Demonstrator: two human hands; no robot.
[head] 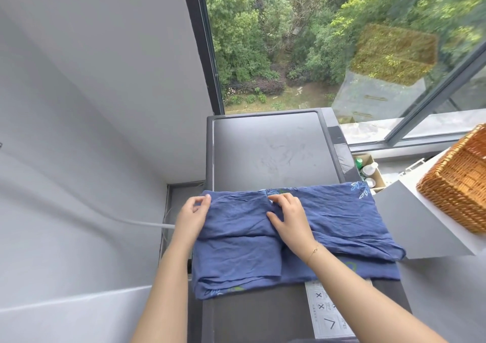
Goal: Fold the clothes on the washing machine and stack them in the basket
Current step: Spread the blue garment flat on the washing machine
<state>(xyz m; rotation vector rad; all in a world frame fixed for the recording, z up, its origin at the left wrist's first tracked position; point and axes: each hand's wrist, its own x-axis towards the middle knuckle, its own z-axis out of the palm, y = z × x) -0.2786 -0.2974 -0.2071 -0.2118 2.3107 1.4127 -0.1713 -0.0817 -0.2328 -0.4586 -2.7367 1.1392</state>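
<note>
Atop washing machine (pixel 273 153): basket (pixel 462 182) cut off right; left hand (pixel 192 216) seemingly pinching blue garment (pixel 328 221) edge, right hand (pixel 289 217) pressing, fingers spread.

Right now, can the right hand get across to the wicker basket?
Probably yes: the right hand rests on the blue garment, and nothing stands between it and the wicker basket on the white surface to its right.

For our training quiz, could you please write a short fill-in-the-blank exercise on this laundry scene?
1. The garment under both hands is ____ in colour.
2. The wicker basket stands to the person's ____.
3. The left hand holds the garment's ____ edge.
4. The right hand rests on the garment's ____.

Missing words: blue; right; left; middle
</note>
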